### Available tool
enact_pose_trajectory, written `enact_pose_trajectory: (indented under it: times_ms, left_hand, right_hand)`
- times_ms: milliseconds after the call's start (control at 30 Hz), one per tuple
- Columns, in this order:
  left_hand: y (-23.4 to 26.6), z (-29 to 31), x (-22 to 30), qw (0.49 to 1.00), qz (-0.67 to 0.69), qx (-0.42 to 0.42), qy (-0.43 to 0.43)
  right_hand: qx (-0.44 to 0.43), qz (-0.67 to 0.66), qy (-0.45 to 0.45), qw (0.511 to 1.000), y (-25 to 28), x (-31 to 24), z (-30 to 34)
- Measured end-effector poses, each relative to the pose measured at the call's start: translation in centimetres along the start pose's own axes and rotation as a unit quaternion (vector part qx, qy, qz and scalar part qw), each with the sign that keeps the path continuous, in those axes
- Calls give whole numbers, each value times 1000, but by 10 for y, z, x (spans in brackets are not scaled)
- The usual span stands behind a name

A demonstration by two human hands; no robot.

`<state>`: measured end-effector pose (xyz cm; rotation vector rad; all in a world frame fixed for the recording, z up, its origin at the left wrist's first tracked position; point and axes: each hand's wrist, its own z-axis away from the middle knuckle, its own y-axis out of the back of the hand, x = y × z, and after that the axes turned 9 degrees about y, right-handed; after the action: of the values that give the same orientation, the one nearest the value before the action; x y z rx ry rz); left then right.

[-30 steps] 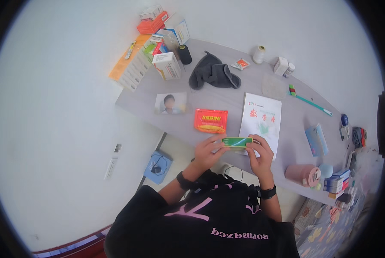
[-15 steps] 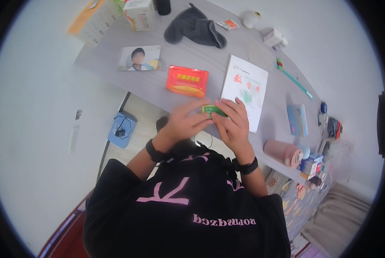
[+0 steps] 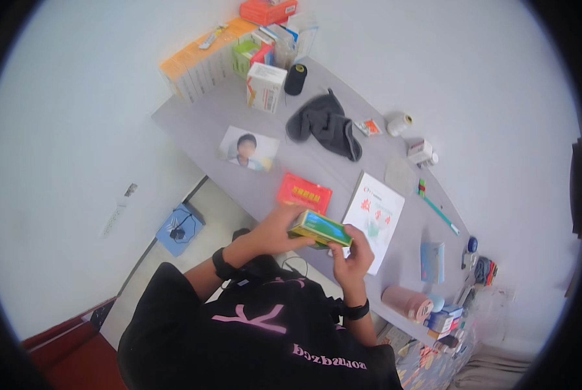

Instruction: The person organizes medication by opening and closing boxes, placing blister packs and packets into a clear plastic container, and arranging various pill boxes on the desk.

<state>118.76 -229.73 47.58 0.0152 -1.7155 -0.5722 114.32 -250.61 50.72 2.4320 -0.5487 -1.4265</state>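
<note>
Home-like room, grey desk (image 3: 200,127), black thread spool (image 3: 296,80), booklet (image 3: 383,211), patterned fabric (image 3: 421,374)

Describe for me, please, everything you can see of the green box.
The green box is oblong and apparently glossy card, with yellow edges and a bluish sheen on its upper face. It is held slantwise by the edge of the desk, its left end in the left hand, its right in the right hand. Whether it's sealed is unclear.
</note>
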Motion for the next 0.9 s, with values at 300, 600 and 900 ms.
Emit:
enact_pose_trajectory:
  times_ms: [300, 600, 900]
  left_hand:
    - [147, -3, -61, 930, 160, 299, 145]
    - [212, -57, -161, 894, 160, 386, 162]
    - [205, -46, -168, 905, 119, 354, 206]
  right_hand:
    - [-41, 3, 8, 999, -60, -5, -119]
    - [-23, -17, 9, 1000, -137, 68, -350]
    - [-280, 241, 49, 928, -202, 152, -462]
